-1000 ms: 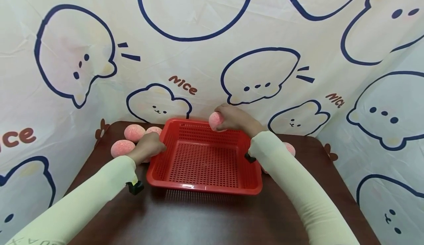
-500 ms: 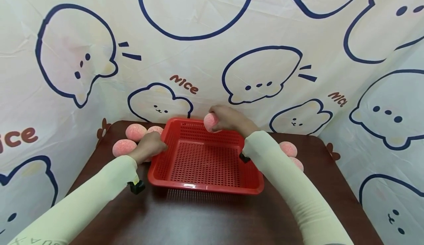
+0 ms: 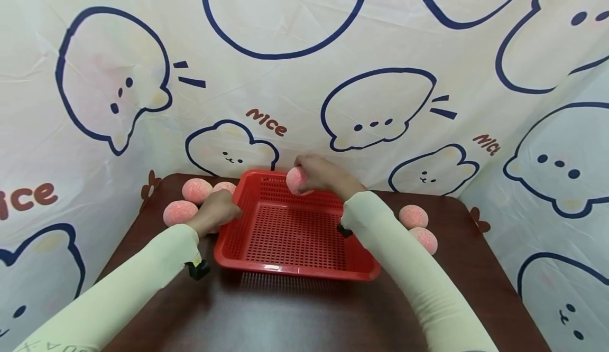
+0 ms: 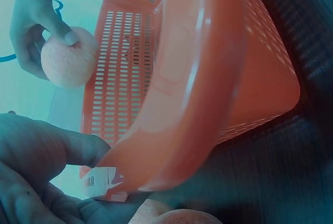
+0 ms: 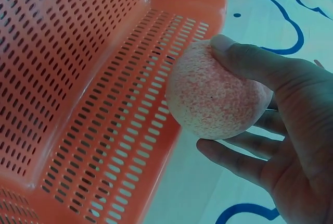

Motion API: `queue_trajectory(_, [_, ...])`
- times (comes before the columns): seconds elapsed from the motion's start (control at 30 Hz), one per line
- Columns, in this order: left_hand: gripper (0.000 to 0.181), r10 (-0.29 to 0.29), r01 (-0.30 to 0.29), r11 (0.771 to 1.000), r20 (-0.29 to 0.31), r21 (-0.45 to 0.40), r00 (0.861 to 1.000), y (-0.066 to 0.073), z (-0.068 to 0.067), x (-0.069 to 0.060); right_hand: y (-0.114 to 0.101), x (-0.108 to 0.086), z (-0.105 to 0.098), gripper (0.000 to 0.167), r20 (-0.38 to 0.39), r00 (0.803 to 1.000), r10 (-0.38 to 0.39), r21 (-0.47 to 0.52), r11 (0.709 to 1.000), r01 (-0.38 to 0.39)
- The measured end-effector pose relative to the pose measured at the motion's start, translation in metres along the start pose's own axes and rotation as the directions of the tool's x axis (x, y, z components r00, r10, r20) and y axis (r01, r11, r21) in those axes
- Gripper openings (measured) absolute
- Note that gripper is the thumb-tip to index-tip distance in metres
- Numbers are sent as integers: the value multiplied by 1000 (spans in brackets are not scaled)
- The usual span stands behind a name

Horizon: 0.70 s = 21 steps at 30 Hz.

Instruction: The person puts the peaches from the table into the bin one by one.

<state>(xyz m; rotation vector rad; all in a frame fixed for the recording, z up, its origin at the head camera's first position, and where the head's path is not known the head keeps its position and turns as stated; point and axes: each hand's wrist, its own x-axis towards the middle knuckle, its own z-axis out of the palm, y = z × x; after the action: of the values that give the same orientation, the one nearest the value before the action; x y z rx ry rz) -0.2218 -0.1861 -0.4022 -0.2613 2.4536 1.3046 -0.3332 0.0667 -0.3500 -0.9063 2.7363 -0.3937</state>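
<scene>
A red plastic basket point(image 3: 297, 271) with slotted walls stands on the table, no peach lying in it. My left hand point(image 3: 219, 211) grips its left rim, thumb over the edge beside a white label point(image 4: 102, 181) in the left wrist view. Above the basket's back wall, my right hand point(image 3: 323, 173) holds a pink speckled peach point(image 3: 296, 180) between thumb and fingers. The right wrist view shows that peach point(image 5: 216, 91) close up, just outside the slotted wall. Several peaches point(image 3: 181, 213) lie left of the basket around my left hand, some partly hidden by it.
Two more peaches point(image 3: 413, 216) lie on the dark brown table point(image 3: 266, 315) to the right, beyond my right forearm. A white cloth point(image 3: 295, 103) with cartoon drawings hangs behind the table and along both sides.
My right hand has moved left along the basket's back rim with the peach. The two peaches on the right have come out from behind the forearm. My left hand stays on the rim.
</scene>
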Motion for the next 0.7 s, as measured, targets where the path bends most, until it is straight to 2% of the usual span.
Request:
queue_trajectory(0.23, [31, -15, 15, 1000, -3, 15, 1000, 0, -1, 5, -10, 5, 6, 58, 20, 1000, -14, -7, 1000, 14])
queue_trajectory(0.47, [30, -26, 26, 999, -4, 31, 1000, 0, -2, 6, -24, 11, 12, 55, 12, 1000, -11, 40, 999, 11])
queue_trajectory(0.7, [27, -33, 33, 998, -3, 52, 999, 0, -2, 9, -34, 19, 18, 51, 6, 998, -63, -24, 998, 63])
